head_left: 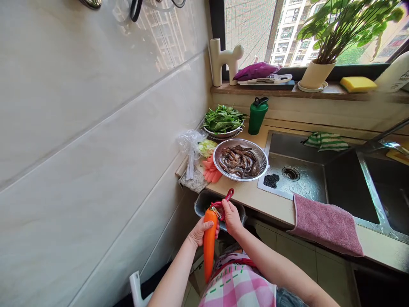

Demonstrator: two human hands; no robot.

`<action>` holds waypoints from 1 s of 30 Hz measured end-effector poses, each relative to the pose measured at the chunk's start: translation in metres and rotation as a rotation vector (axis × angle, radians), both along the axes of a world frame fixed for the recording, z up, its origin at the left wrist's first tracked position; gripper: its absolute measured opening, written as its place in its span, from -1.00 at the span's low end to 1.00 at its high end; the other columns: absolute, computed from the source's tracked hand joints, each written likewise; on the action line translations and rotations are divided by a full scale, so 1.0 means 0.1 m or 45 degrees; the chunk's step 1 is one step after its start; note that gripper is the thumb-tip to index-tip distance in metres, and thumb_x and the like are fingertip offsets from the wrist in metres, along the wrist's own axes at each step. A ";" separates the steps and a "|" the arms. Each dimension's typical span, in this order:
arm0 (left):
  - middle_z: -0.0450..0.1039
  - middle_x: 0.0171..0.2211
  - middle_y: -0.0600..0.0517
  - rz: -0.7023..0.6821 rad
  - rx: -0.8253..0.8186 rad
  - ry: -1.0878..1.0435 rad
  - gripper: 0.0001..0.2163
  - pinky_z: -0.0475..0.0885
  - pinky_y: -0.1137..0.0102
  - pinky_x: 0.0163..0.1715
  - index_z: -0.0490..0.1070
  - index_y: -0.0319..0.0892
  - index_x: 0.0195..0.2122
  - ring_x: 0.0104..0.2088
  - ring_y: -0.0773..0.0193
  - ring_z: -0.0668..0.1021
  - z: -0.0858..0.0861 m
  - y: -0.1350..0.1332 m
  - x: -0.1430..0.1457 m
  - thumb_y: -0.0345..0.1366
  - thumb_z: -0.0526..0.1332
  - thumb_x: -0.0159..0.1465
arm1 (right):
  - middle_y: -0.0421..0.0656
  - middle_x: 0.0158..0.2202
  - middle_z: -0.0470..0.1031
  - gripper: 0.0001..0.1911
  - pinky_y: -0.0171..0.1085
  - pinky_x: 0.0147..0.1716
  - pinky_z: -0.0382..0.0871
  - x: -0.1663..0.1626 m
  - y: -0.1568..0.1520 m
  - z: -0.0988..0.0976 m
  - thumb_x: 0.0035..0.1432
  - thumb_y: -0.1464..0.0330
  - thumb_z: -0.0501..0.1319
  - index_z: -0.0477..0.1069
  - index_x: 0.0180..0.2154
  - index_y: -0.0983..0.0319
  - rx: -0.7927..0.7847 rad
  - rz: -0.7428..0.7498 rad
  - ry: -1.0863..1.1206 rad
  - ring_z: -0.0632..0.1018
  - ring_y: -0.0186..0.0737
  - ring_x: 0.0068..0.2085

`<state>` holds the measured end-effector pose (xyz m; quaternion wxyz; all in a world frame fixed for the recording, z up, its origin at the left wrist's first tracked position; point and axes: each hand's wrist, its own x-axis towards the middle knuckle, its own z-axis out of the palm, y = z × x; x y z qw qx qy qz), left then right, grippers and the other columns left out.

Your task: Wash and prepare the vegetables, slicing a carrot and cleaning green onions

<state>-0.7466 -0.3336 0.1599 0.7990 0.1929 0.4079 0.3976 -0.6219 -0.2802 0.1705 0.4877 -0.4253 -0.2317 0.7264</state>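
Observation:
My left hand (200, 232) is wrapped round the upper part of a long orange carrot (209, 245), held upright over a grey bin (204, 202) below the counter edge. My right hand (231, 217) grips a red peeler (223, 202) whose blade rests against the carrot's top end. Both hands are closed. A pink checked apron (238, 285) shows beneath my arms.
On the counter stand a metal colander of shrimp (240, 161), a bowl of green leaves (223, 121), a green bottle (257, 115), orange carrot pieces (211, 170) and a plastic bag (191, 147). A sink (303, 170) lies to the right, a pink towel (326, 221) over its front edge.

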 end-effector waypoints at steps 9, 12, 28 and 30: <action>0.37 -0.51 0.01 -0.272 0.160 0.021 -0.60 0.35 0.45 -0.53 0.37 -0.27 -0.41 -0.56 0.39 0.42 0.10 -0.02 -0.02 -0.07 0.39 -0.13 | -0.15 -0.50 0.53 -0.58 -0.27 -0.50 0.39 0.02 0.12 -0.37 -0.18 0.02 0.31 0.35 -0.45 0.23 -0.154 -0.026 -0.040 0.53 -0.22 -0.51; 0.39 -0.46 0.06 -0.221 0.137 0.235 -0.53 0.35 0.41 -0.51 0.28 -0.18 -0.21 -0.56 0.37 0.43 0.13 0.02 -0.01 -0.16 0.40 -0.11 | -0.15 -0.49 0.53 -0.61 -0.29 -0.50 0.37 0.11 0.17 -0.39 -0.14 0.03 0.28 0.35 -0.44 0.22 -0.103 -0.042 -0.120 0.53 -0.22 -0.48; 0.44 -0.33 0.01 -0.002 0.458 1.698 -0.69 0.26 0.35 -0.24 0.32 -0.07 -0.23 -0.25 0.09 0.49 -0.15 -0.05 0.20 -0.34 0.30 -0.04 | -0.20 -0.57 0.47 -0.61 -0.31 -0.46 0.29 0.08 0.07 -0.42 -0.10 0.01 0.21 0.35 -0.54 0.23 0.080 -0.097 -0.461 0.44 -0.25 -0.50; 0.45 -0.26 0.00 0.029 0.530 1.748 -0.67 0.29 0.34 -0.18 0.30 -0.08 -0.18 -0.20 0.12 0.50 -0.16 -0.10 0.20 -0.32 0.27 0.00 | -0.20 -0.58 0.46 -0.60 -0.31 -0.47 0.29 0.09 0.11 -0.44 -0.10 0.00 0.20 0.34 -0.53 0.22 0.069 -0.113 -0.469 0.45 -0.25 -0.50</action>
